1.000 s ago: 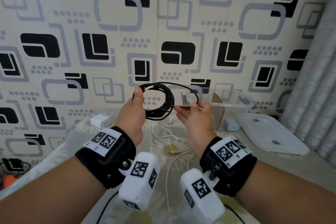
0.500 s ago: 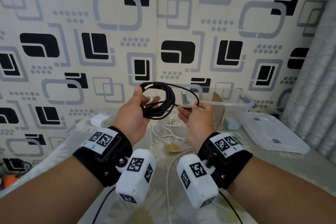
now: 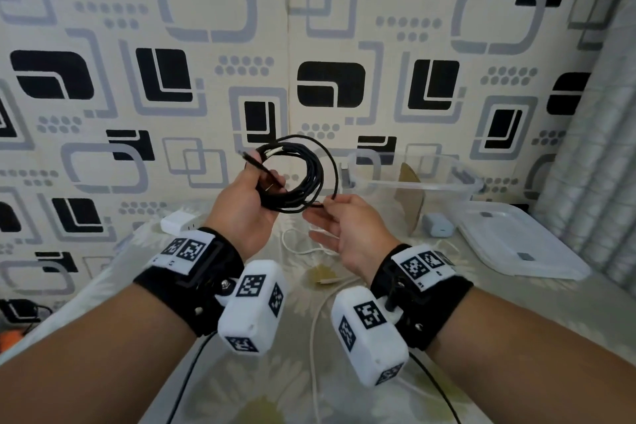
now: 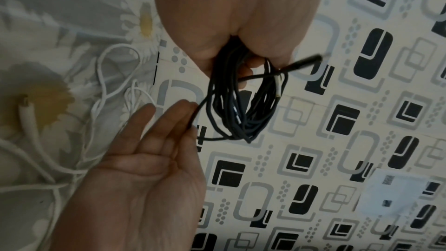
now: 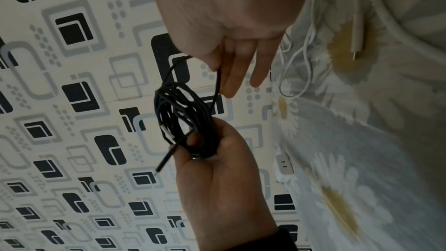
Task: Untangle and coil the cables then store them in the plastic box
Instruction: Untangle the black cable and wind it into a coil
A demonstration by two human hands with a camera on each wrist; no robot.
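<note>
Black cable [image 3: 296, 179] coiled in midair, gripped by left hand [image 3: 241, 206], loose strand pinched by right hand [image 3: 347, 231], clear plastic box [image 3: 413, 179] behind, lid [image 3: 516, 244] beside, white cables [image 3: 316, 286] on floral cloth beneath, charger [image 3: 177, 221] partly hidden.

Matt black cable [image 3: 303, 179], clear glossy plastic box [image 3: 413, 182], printed cloth sheet [image 3: 516, 320].

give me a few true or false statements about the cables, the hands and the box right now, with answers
1. The left hand grips the coiled black cable. True.
2. The right hand holds nothing. False: it pinches the black cable's loose strand.
3. The white cable lies coiled inside the plastic box. False: it lies loose on the floral sheet.
4. The lid lies beside the box, not on it. True.
</note>
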